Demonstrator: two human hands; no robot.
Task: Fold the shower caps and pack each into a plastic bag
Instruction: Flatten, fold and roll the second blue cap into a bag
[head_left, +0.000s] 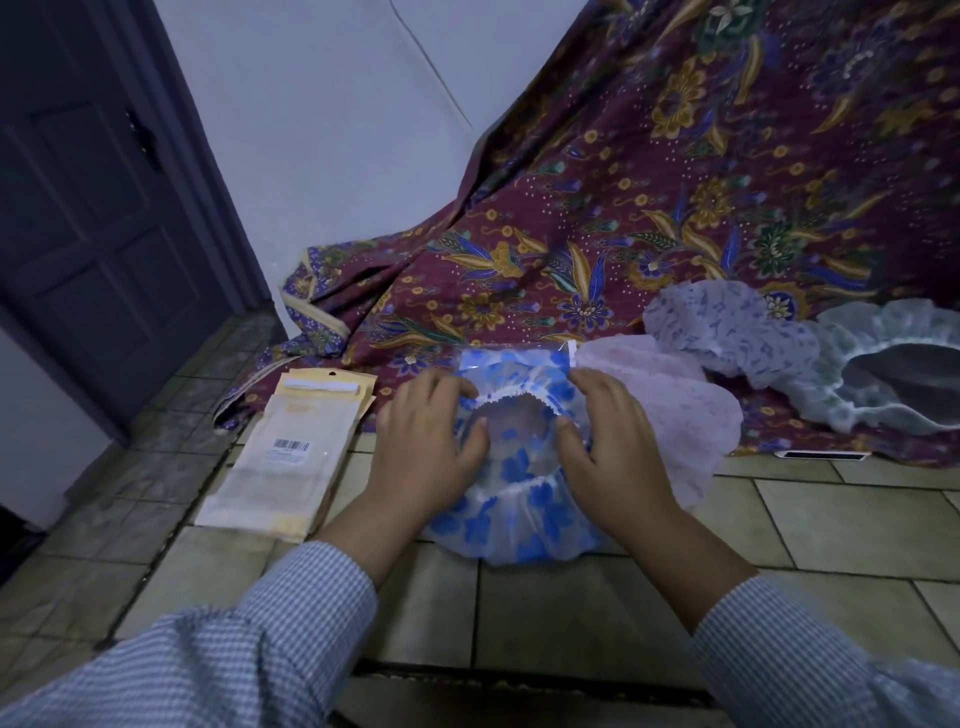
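Checked sleeves (291, 618) lead to left hand (426, 447) and right hand (613, 441), fingers spread, pressing the blue-flowered shower cap (519, 509) at frame centre; flatten evenly before folding

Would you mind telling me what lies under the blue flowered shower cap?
Under the blue flowered shower cap the tiled floor shows at its near edge, and a pink cap at its right. Anything beneath its middle is covered.
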